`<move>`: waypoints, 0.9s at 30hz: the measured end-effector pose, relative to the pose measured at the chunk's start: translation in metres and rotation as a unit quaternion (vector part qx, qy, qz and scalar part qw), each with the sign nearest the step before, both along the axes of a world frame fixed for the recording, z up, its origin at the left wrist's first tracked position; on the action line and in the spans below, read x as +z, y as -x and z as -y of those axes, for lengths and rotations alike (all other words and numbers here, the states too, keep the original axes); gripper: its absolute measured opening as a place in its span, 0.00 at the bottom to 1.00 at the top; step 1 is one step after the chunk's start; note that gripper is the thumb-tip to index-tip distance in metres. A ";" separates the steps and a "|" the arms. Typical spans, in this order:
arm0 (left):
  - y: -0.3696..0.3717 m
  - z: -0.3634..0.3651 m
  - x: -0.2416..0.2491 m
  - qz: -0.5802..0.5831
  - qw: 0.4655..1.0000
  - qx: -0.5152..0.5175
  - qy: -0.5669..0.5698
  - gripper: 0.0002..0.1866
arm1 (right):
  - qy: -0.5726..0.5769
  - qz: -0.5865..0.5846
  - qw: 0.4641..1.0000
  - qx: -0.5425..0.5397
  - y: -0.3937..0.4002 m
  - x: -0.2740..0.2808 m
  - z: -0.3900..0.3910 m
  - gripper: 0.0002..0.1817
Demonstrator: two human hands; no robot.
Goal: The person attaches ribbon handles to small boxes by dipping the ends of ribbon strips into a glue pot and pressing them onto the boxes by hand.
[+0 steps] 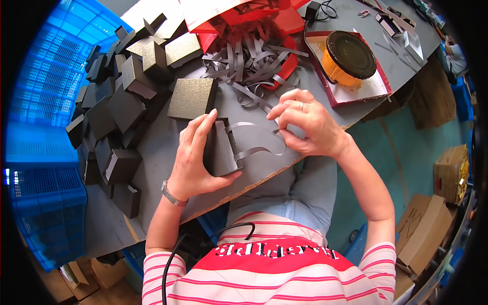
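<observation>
My left hand is wrapped round a small dark box near the table's front edge, thumb on the near side and fingers along the far side. A grey ribbon comes out of the box's right side in a wide loop. My right hand, a ring on one finger, pinches ribbon at the loop's far end. Its fingertips partly hide the ribbon there. Just beyond the held box lies a gold-patterned box. Further back is a tangled heap of cut grey ribbons, partly in a red bag.
Dark boxes are piled at the left beside blue plastic crates. At the right, an orange tub with a black lid stands in a red-edged tray. A black cable lies behind. Cardboard boxes sit on the floor.
</observation>
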State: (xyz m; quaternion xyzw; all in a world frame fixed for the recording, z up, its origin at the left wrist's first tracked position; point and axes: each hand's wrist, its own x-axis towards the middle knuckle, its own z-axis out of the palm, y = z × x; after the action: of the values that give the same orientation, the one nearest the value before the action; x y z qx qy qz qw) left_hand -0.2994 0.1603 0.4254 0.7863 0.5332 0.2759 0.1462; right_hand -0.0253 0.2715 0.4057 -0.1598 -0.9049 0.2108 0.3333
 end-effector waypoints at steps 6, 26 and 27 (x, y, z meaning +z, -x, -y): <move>-0.021 -0.010 0.004 -0.020 0.999 -0.033 0.010 0.60 | 0.225 -0.151 0.962 0.019 -0.009 -0.003 -0.005 0.06; -0.033 -0.002 0.012 -0.184 0.977 0.102 0.025 0.43 | 0.069 -0.016 0.978 -0.197 -0.005 -0.008 0.001 0.04; -0.032 0.002 0.014 -0.191 0.974 0.114 0.033 0.43 | 0.016 0.074 0.974 -0.213 -0.005 -0.010 0.003 0.04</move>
State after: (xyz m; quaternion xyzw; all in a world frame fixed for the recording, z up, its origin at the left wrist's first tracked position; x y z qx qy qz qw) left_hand -0.2677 0.1586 0.4390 0.7529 0.6466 0.1174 0.0352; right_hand -0.0199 0.2688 0.3956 -0.3697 -0.8686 0.1372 0.2999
